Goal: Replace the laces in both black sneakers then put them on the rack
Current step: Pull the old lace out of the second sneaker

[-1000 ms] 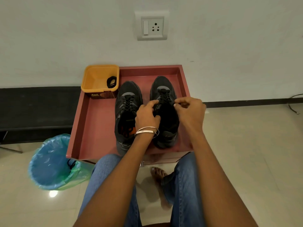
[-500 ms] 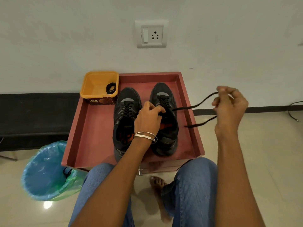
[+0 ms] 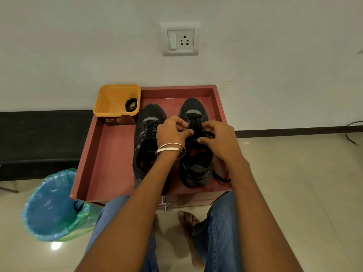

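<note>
Two black sneakers stand side by side, toes to the wall, in a reddish-brown tray (image 3: 106, 154). The left sneaker (image 3: 147, 138) is laced. Both hands are over the lacing of the right sneaker (image 3: 196, 165). My left hand (image 3: 172, 132) pinches at the black lace (image 3: 194, 119) near the tongue. My right hand (image 3: 218, 140) holds the lace on the shoe's right side with curled fingers. A loose lace end (image 3: 221, 177) lies on the tray by the right sneaker's heel.
An orange tub (image 3: 112, 103) with a coiled black lace (image 3: 131, 105) sits at the tray's back left corner. A bin lined with a blue bag (image 3: 51, 205) stands on the floor to the left. My knees are below the tray. A wall socket (image 3: 180, 39) is above.
My right hand, which had pulled the lace out far to the right half a second ago, has come back to the right sneaker's eyelets. The left hand stayed on the shoe.
</note>
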Tool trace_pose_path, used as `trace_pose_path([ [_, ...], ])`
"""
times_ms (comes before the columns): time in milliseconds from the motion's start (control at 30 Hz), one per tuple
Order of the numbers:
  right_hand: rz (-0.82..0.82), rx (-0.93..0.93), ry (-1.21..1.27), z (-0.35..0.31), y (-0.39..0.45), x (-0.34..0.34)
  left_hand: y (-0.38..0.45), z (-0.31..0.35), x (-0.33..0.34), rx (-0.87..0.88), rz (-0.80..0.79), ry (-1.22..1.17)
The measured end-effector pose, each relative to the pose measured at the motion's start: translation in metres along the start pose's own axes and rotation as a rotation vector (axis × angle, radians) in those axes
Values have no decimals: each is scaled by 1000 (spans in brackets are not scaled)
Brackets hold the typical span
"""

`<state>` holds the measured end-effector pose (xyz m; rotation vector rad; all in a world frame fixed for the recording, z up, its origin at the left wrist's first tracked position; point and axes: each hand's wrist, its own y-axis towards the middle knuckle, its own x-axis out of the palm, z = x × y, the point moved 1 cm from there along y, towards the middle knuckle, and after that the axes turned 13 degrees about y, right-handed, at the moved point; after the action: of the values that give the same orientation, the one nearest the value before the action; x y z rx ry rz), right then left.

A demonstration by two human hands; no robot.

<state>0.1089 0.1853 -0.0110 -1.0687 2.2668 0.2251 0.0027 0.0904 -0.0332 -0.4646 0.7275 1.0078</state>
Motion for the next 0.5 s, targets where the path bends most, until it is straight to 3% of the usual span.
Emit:
trace_pose_path([
  [67, 24, 30, -122, 4, 1, 1, 4, -4, -3, -29, -4, -91],
  [200, 70, 96, -128, 9, -1, -4, 7, -7, -11, -87, 89, -187],
  [367, 87, 114, -159, 8, 0, -5, 0, 6, -18, 267, 509, 335],
  [433, 109, 87, -228, 5, 0, -3, -5, 10, -10, 397, 515, 516],
  [500, 170, 46, -276, 5, 0, -3, -9, 9, 2, 514, 385, 598],
])
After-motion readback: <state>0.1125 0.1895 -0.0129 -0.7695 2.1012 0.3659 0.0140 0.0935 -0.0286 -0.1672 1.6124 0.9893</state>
